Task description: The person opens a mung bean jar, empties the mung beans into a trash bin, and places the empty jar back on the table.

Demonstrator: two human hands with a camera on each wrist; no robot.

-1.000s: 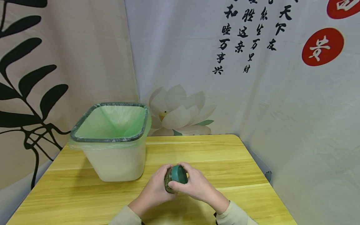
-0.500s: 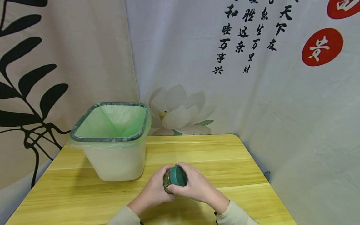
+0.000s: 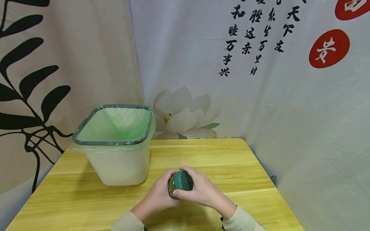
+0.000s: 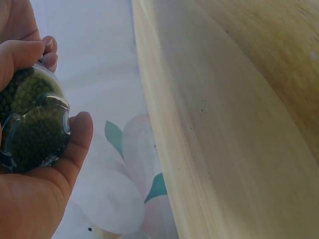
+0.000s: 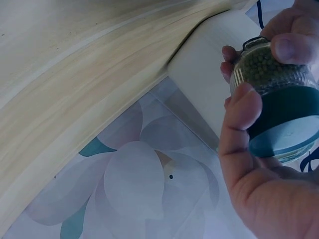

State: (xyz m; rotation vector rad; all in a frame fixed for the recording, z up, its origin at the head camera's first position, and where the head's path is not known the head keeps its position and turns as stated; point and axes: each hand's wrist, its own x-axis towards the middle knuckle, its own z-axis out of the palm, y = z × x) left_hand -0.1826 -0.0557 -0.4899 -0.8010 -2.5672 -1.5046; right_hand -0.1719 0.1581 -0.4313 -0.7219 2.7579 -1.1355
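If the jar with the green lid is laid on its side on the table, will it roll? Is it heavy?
The jar looks round, so on its side it would probably roll. Packed with small green beans, it is likely heavy for its size. Its clear wall seems smooth, perhaps slippery.

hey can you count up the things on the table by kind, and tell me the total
Jars: 1, a clear jar of small green beads or beans with a green lid, held in the left hand and right hand.
Bins: 1, a white bin lined with a green bag.
Total: 2, on the wooden table.
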